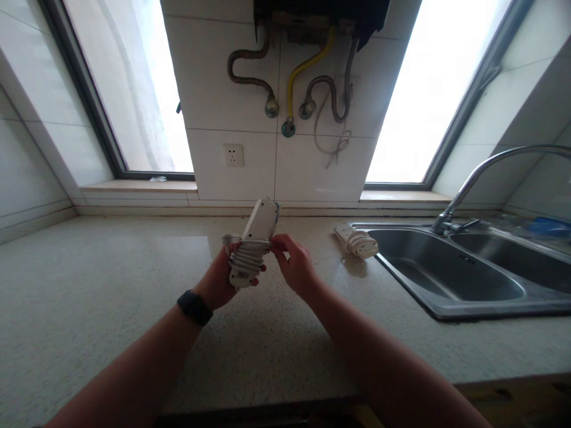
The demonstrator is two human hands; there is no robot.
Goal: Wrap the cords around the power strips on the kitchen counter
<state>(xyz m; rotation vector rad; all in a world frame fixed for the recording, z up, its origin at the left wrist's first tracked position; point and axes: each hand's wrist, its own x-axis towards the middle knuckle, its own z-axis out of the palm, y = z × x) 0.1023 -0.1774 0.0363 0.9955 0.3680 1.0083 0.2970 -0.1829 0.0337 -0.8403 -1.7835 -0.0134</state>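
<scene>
A white power strip (pixel 260 221) is held up above the countertop, tilted, with its white cord (pixel 246 257) wound several times around its lower half. My left hand (pixel 219 278) is closed around the strip from below and behind, fingertips showing at its right edge. The plug (pixel 231 240) sticks out at the left near my thumb. My right hand (pixel 292 258) is at the strip's right side, its thumb and forefinger pinched on the cord. A second white power strip (pixel 357 241), also wrapped in its cord, lies on the counter beside the sink.
A double steel sink (pixel 439 309) with a tall curved faucet (pixel 464 184) is set into the speckled countertop (pixel 111 309) on the right. A wall socket (pixel 232 155) sits on the tiles ahead. Pipes and a yellow hose (pixel 307 62) hang under a dark appliance (pixel 321 18).
</scene>
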